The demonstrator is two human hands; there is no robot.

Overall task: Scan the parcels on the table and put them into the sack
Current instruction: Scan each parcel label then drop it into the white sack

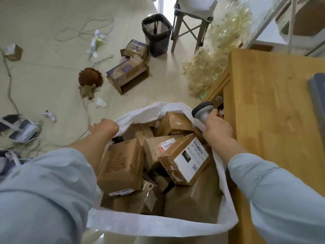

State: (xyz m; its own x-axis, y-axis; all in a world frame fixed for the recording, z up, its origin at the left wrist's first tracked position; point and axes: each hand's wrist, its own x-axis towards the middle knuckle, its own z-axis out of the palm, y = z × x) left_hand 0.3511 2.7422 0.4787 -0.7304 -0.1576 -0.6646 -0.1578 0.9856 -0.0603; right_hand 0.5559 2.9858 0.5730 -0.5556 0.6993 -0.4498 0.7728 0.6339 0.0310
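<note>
- Cardboard parcels (175, 124) fill the white sack (154, 224) almost to its rim. It stands open in the near middle, just left of the wooden counter (272, 111).
- At the sack's far-left rim the left hand (105, 126) has its grip curled over the fabric, holding the mouth open. If that fold slips free, the mouth would likely sag shut over the load.
- At the far-right rim the right hand (217, 125) is clenched round a grey scanner (202, 110). I cannot tell whether it also pinches the fabric. If it does both jobs, the scanner could drop among the boxes or knock the counter edge.
- On top, right of centre, a labelled parcel (186, 159) lies tilted, resting on others. The heap looks loosely stacked, so a tug on the rim might tip this one, or the printed box (121, 166) on the left, over the side.
- Fullness is the main worry: any further parcel would probably sit above the rim and slide out.
- On the visible stretch of counter no parcel shows, only a grey object (318, 95) at the right edge, so I judge the task close to finished.
- Over the floor at left trail cables (10, 85), a snag risk if the sack is dragged that way.
</note>
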